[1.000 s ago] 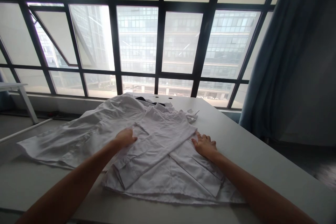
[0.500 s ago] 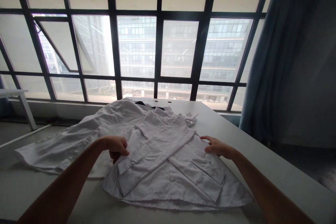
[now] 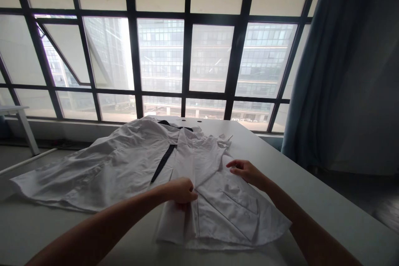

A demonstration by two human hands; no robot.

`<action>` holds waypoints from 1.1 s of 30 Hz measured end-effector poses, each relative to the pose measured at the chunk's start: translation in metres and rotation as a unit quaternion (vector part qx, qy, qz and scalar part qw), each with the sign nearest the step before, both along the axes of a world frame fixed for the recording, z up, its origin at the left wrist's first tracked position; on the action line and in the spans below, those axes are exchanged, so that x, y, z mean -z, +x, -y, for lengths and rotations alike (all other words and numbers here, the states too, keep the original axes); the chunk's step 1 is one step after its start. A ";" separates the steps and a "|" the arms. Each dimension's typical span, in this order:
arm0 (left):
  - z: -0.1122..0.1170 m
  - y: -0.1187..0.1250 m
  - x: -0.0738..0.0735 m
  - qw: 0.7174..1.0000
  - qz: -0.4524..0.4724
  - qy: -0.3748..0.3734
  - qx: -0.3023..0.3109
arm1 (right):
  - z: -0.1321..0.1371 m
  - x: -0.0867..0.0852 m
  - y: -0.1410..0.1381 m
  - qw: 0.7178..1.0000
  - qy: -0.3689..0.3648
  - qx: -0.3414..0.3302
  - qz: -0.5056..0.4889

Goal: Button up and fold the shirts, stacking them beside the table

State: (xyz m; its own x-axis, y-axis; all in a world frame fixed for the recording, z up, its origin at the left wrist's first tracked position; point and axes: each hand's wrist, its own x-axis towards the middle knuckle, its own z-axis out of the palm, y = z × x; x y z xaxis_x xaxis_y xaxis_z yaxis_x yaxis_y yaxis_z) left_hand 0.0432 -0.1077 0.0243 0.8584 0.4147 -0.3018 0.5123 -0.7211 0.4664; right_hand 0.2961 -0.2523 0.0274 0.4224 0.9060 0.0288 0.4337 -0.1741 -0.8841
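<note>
Straight ahead, at six o'clock in the head view, a white long-sleeved shirt (image 3: 124, 162) lies spread on a pale table (image 3: 311, 187), below a tall window (image 3: 212, 58). The left hand (image 3: 182, 191) has its fingers curled shut, gripping a fold near the shirt's middle, which holds that layer up off the cloth beneath. At three o'clock from it, the right hand (image 3: 246, 172) has open fingers just above a chest pocket (image 3: 240, 201); whether they touch cannot be told. A black strip (image 3: 162, 164) shows at eleven o'clock from the left hand.

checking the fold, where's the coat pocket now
In the head view, the pocket lies right of centre on the white coat, just below the right hand.
</note>
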 end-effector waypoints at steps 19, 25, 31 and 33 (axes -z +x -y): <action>-0.031 -0.033 0.039 0.935 0.228 0.134 0.235 | -0.041 0.021 -0.064 0.990 0.026 -0.063 0.123; -0.027 -0.032 0.040 0.939 0.221 0.135 0.224 | -0.062 0.019 -0.100 0.962 0.001 -0.118 0.246; -0.025 -0.034 0.037 0.941 0.229 0.121 0.218 | -0.063 0.027 -0.106 0.963 -0.006 -0.136 0.231; -0.026 -0.034 0.037 0.943 0.224 0.115 0.218 | -0.057 0.028 -0.105 0.959 -0.006 -0.141 0.245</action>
